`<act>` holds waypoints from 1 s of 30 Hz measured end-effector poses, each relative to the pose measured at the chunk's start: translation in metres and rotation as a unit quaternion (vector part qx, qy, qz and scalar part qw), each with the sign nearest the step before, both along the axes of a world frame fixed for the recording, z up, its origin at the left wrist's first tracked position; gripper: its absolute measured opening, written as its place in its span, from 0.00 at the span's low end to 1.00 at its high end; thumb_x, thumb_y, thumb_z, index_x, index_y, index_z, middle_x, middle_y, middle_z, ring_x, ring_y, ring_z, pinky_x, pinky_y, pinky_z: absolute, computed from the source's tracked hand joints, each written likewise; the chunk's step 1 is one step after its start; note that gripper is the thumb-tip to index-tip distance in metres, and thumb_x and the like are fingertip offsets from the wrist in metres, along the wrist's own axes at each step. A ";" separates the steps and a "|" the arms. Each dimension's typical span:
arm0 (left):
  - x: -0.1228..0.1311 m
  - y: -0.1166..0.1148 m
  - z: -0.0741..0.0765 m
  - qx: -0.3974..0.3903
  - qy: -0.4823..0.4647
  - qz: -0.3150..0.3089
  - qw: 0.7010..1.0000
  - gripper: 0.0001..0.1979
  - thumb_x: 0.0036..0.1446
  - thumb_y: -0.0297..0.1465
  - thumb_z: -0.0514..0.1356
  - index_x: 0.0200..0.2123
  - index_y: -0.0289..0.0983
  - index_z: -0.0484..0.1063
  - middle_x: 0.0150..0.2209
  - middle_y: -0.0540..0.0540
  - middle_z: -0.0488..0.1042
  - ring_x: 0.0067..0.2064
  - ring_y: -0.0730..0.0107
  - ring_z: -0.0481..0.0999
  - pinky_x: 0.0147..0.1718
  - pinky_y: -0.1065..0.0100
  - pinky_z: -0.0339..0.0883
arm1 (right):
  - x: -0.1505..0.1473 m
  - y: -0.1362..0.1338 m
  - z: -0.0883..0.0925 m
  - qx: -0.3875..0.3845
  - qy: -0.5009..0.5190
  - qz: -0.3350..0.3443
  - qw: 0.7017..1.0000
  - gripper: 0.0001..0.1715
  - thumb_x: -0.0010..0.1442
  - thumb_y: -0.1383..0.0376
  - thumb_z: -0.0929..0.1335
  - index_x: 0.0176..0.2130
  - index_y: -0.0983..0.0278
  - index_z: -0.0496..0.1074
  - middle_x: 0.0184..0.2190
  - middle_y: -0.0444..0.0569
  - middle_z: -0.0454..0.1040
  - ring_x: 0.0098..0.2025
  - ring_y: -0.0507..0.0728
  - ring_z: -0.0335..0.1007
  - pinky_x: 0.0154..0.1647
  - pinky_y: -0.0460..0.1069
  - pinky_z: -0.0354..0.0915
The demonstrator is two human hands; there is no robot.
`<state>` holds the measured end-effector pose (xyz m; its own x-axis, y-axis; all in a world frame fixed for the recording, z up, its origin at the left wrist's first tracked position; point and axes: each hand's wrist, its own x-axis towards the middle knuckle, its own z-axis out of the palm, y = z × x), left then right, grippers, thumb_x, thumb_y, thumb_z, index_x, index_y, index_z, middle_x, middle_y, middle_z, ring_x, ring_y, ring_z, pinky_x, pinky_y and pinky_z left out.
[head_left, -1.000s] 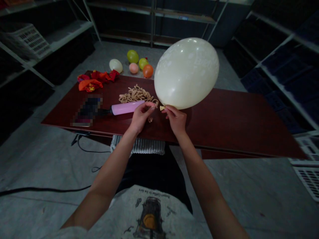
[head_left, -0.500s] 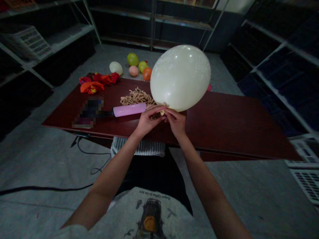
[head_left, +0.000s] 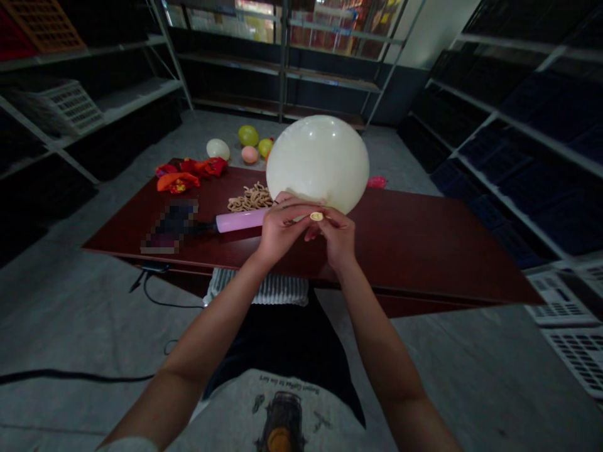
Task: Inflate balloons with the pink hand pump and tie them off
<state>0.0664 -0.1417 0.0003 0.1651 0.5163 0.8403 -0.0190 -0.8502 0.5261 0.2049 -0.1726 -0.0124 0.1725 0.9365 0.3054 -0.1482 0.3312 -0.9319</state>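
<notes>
A large inflated white balloon (head_left: 320, 160) rises above the table, its neck toward me. My left hand (head_left: 282, 227) and my right hand (head_left: 340, 235) both pinch the neck, fingers closed, with the pale rolled mouth of the balloon showing between them. Beside my left hand lies a pink balloon pump (head_left: 240, 220), its near end partly behind that hand. Behind the pump is a heap of tan, uninflated long balloons (head_left: 249, 198), partly covered by the white balloon.
On the dark red table (head_left: 424, 251), crumpled red and orange items (head_left: 188, 172) lie at the back left, near a blurred-out dark object (head_left: 170, 226). Several small balloons (head_left: 249, 135) rest on the floor behind. Shelves (head_left: 277, 69) surround the table; a cable (head_left: 75, 376) crosses the floor.
The balloon has sunk lower and a little left in view, and its mouth now faces me more openly between my fingers. The camera view has tilted up. Both hands keep their pinch.
</notes>
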 end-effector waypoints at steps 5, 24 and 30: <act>0.001 -0.013 -0.001 0.003 -0.027 0.045 0.999 0.09 0.66 0.27 0.63 0.43 0.44 0.84 0.40 0.46 0.83 0.42 0.64 0.80 0.43 0.60 0.70 | 0.000 -0.008 0.008 -0.017 -0.009 0.042 0.999 0.14 0.55 0.51 0.75 0.35 0.58 0.81 0.23 0.41 0.79 0.19 0.51 0.73 0.19 0.45 0.65; 0.005 0.004 0.023 0.085 0.070 0.023 0.994 0.10 0.69 0.33 0.61 0.39 0.40 0.83 0.37 0.45 0.82 0.40 0.64 0.79 0.42 0.61 0.70 | 0.006 -0.016 0.042 -0.053 0.065 0.028 0.996 0.26 0.54 0.44 0.74 0.43 0.59 0.78 0.14 0.33 0.61 0.14 0.44 0.44 0.15 0.45 0.38; 0.006 0.004 0.020 -0.002 0.008 -0.038 0.999 0.08 0.65 0.37 0.66 0.37 0.41 0.84 0.34 0.45 0.82 0.37 0.64 0.78 0.42 0.61 0.70 | 0.007 -0.020 0.042 -0.021 0.078 0.015 0.997 0.23 0.53 0.43 0.75 0.35 0.58 0.77 0.14 0.34 0.59 0.15 0.45 0.44 0.16 0.46 0.38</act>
